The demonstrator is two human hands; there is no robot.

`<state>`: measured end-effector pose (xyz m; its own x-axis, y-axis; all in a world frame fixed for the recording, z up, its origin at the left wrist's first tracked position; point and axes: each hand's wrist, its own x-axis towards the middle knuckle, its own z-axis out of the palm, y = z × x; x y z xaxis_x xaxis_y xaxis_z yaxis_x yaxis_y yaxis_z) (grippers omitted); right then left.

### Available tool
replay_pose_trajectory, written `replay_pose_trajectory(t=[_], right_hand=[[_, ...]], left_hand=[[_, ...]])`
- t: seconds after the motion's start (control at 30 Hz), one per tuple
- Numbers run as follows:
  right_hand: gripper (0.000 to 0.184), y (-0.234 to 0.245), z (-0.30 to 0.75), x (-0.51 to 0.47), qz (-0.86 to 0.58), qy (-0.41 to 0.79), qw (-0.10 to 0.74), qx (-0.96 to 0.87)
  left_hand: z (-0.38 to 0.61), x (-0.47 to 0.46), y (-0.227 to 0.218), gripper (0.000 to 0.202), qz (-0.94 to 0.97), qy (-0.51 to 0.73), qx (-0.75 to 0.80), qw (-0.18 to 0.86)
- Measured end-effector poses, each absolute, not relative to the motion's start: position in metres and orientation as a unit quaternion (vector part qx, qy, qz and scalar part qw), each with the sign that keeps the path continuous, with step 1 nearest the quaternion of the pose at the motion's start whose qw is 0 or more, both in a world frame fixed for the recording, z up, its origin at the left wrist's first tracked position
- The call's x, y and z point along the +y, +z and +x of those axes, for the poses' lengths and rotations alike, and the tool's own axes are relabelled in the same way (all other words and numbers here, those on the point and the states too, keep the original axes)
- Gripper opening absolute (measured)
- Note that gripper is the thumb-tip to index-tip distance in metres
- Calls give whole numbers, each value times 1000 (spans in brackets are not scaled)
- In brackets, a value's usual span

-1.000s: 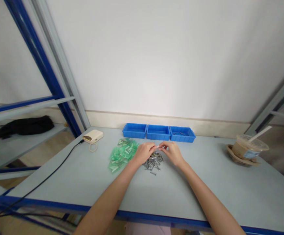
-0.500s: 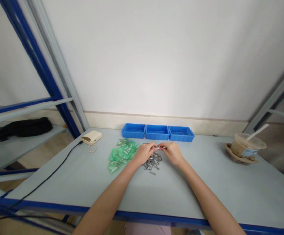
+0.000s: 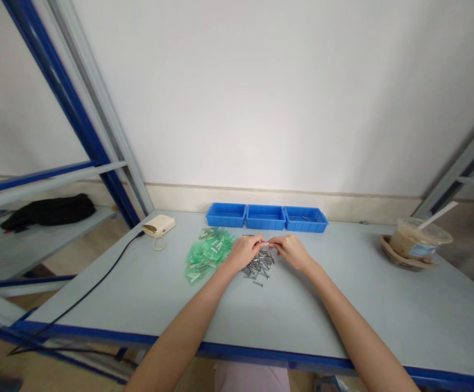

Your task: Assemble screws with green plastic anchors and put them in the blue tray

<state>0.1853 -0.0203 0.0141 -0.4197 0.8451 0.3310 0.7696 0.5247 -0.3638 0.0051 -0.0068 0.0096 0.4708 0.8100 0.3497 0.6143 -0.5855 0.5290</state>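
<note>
On my head-cam feed I've got both hands nr the ctr of the grey table point(image 3: 343, 305), fingertips almost meeting. L hand point(image 3: 245, 252) is pinched on a small pale piece point(image 3: 264, 244) from its L end; R hand point(image 3: 293, 251) has thumb + finger closed on the R end, so the piece sits btwn the 2 hands, over the far side of the screws. It's tiny at this range, so prob. a plastic plug, but I can't swear to it.

Pile of metal screws point(image 3: 258, 267) lies on the table just below the hands, partly hidden by the L hand. 1 loose screw point(image 3: 258, 283) lies apart on my nr side of it. Just L of the L hand: a green see-thru bag point(image 3: 206, 258) w/ white pcs showing thru.

Behind the hands, I see a row of 3 blue bins point(image 3: 265, 224), end to end nr the wall point(image 3: 261, 109); the R bin point(image 3: 306, 226) has a few thin metal bits point(image 3: 304, 219) in it.

Far L: cream device point(image 3: 161, 224) w/ a loop point(image 3: 159, 243), plus a black cable point(image 3: 110, 267) from it running off the front edge. Far R: lidded cup point(image 3: 418, 239) w/ a pale straw point(image 3: 438, 214), sat in a brown cardboard holder point(image 3: 408, 261).
</note>
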Motion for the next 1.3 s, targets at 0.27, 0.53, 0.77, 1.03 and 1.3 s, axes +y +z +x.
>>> replay_pose_trajectory(t=[0.27, 0.53, 0.77, 1.03, 1.3], right_hand=[[10, 16, 183, -23, -495, 119, 281, -814], [16, 13, 185, -20, -496, 93, 280, -817], [20, 15, 186, -19, -509, 38, 271, -816], [33, 50, 253, 30, -691, -101, 234, -676], [21, 20, 193, -1, -571, 2, 182, -801]], left_hand=[[7, -6, 7, 38, 842, 287, 433, 147], [8, -7, 8, 32, 854, 294, 414, 115], [8, -6, 6, 49, 847, 294, 430, 107], [-9, 10, 10, 58, 752, 369, 540, 82], [-10, 12, 8, 56, 757, 346, 551, 70]])
